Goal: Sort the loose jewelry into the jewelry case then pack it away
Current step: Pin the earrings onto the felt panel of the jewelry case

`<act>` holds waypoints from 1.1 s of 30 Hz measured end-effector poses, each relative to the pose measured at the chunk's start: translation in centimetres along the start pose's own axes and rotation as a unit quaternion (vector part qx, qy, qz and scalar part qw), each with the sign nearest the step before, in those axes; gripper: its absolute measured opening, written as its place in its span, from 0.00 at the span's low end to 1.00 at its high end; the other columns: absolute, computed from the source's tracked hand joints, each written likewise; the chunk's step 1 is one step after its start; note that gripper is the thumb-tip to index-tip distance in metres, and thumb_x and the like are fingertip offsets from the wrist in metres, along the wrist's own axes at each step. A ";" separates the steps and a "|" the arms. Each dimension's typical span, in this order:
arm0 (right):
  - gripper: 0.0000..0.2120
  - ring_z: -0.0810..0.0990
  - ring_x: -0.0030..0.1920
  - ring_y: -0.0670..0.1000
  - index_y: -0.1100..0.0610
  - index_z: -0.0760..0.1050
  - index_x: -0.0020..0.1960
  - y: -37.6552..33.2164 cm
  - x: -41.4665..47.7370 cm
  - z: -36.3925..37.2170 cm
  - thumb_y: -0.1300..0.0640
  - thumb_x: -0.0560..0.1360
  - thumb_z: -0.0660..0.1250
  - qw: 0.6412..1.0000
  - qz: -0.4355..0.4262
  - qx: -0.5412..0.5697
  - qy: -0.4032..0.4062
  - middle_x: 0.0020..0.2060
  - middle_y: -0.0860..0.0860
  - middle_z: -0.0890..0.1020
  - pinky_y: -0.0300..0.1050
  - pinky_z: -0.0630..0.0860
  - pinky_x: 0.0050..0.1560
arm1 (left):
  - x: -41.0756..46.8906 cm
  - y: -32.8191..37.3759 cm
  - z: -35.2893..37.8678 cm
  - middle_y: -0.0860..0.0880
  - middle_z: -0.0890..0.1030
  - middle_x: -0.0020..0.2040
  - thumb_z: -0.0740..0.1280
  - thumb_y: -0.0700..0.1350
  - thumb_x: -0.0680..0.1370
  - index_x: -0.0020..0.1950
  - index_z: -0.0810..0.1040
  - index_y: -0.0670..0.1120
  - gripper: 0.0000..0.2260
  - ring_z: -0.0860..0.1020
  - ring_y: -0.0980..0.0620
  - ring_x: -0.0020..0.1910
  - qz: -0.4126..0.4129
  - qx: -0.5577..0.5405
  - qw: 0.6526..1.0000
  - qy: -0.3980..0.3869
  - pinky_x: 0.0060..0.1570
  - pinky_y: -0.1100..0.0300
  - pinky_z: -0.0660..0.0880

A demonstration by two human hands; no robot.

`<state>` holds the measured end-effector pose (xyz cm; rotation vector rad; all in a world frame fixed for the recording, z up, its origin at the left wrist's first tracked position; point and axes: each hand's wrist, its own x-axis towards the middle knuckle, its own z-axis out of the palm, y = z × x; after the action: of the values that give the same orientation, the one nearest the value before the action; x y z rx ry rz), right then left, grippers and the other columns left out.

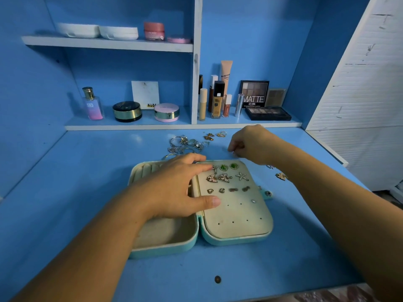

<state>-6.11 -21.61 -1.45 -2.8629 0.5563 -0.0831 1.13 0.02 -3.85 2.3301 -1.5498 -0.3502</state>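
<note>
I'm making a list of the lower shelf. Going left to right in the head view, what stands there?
perfume bottle → black jar → pink compact → foundation bottle → silver tube → flat eyeshadow palette

Ahead of you: blue table (65, 192) | lower shelf (130, 127), left bay: perfume bottle (92, 104), black compact (127, 111), pink compact (166, 112), white card marked NUDE (145, 93) | right bay: foundation bottle (218, 100), MATTE eyeshadow palette (254, 93) | upper shelf (109, 45): two white dishes (77, 30), pink jar (153, 31)
</note>
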 end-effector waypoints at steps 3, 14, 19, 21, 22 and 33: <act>0.08 0.82 0.37 0.43 0.51 0.79 0.48 -0.2 -2.6 -0.7 0.64 0.75 0.67 0.980 -0.007 0.195 0.032 0.37 0.46 0.83 0.32 0.78 0.43 | 0.0 -0.2 0.0 0.63 0.60 0.74 0.67 0.68 0.70 0.75 0.64 0.59 0.35 0.62 0.62 0.71 0.008 0.001 0.999 0.036 0.68 0.61 0.62; 0.09 0.75 0.27 0.44 0.51 0.74 0.40 -3.1 -6.8 2.8 0.58 0.70 0.75 0.907 -0.048 0.404 0.110 0.37 0.53 0.84 0.34 0.69 0.30 | 0.7 -0.5 0.4 0.62 0.80 0.53 0.73 0.58 0.70 0.50 0.83 0.57 0.11 0.77 0.64 0.55 0.055 -0.101 0.970 0.216 0.60 0.57 0.75; 0.09 0.73 0.24 0.38 0.58 0.73 0.42 -3.6 -6.9 3.6 0.60 0.70 0.74 0.864 -0.017 0.492 0.105 0.39 0.60 0.84 0.30 0.67 0.28 | 0.8 -0.4 0.3 0.61 0.81 0.46 0.72 0.59 0.69 0.43 0.83 0.57 0.08 0.80 0.61 0.50 0.069 -0.125 0.954 0.264 0.54 0.53 0.78; 0.09 0.75 0.26 0.41 0.57 0.73 0.41 -3.5 -6.8 3.7 0.60 0.70 0.74 0.858 -0.011 0.502 0.110 0.38 0.60 0.84 0.33 0.69 0.30 | 0.8 -0.3 0.4 0.62 0.81 0.47 0.71 0.62 0.67 0.43 0.82 0.58 0.11 0.80 0.61 0.50 0.067 -0.125 0.954 0.265 0.54 0.53 0.78; 0.09 0.76 0.28 0.43 0.57 0.73 0.41 -3.5 -6.7 3.8 0.59 0.70 0.74 0.855 -0.011 0.507 0.109 0.38 0.60 0.84 0.35 0.71 0.32 | 0.8 -0.3 0.4 0.62 0.81 0.47 0.70 0.64 0.66 0.44 0.82 0.60 0.12 0.80 0.61 0.51 0.066 -0.123 0.954 0.264 0.54 0.54 0.78; 0.07 0.74 0.29 0.43 0.56 0.74 0.44 -3.3 -6.5 3.8 0.58 0.72 0.72 0.854 -0.036 0.512 0.085 0.38 0.54 0.85 0.39 0.71 0.33 | 1.0 -0.7 0.7 0.63 0.81 0.47 0.68 0.60 0.72 0.45 0.83 0.58 0.09 0.81 0.60 0.49 0.080 -0.114 0.951 0.277 0.48 0.51 0.79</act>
<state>-10.59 -15.43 -4.45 -1.8256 0.2853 -0.4863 1.79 -0.73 -4.83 1.8866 -1.3197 0.1512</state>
